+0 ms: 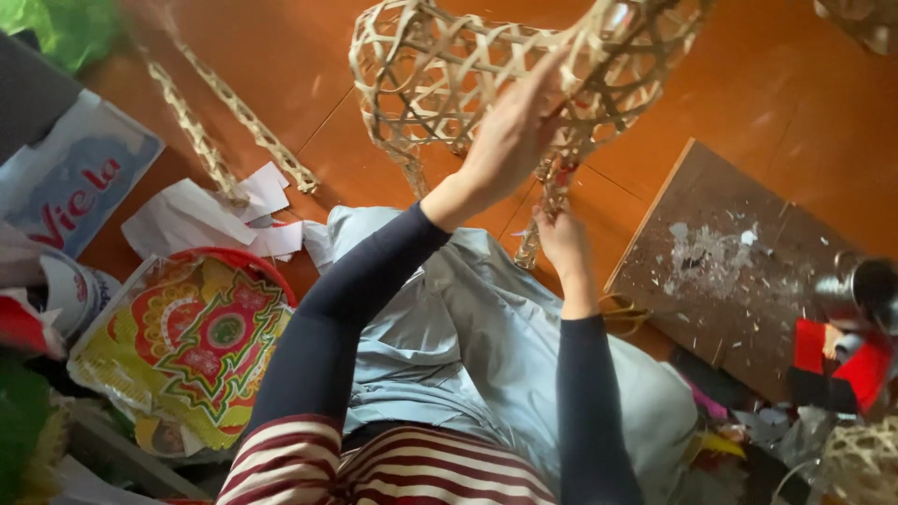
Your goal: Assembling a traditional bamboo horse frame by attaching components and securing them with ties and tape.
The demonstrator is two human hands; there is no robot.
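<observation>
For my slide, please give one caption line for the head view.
Left hand presses a woven bamboo frame; right hand grips its lower strip.

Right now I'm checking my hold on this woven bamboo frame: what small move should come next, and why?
Probably steady the woven bamboo frame first. The left hand lies flat on its side, while the right hand pinches only one thin dangling leg, so the frame hangs in the air, barely supported.
</observation>
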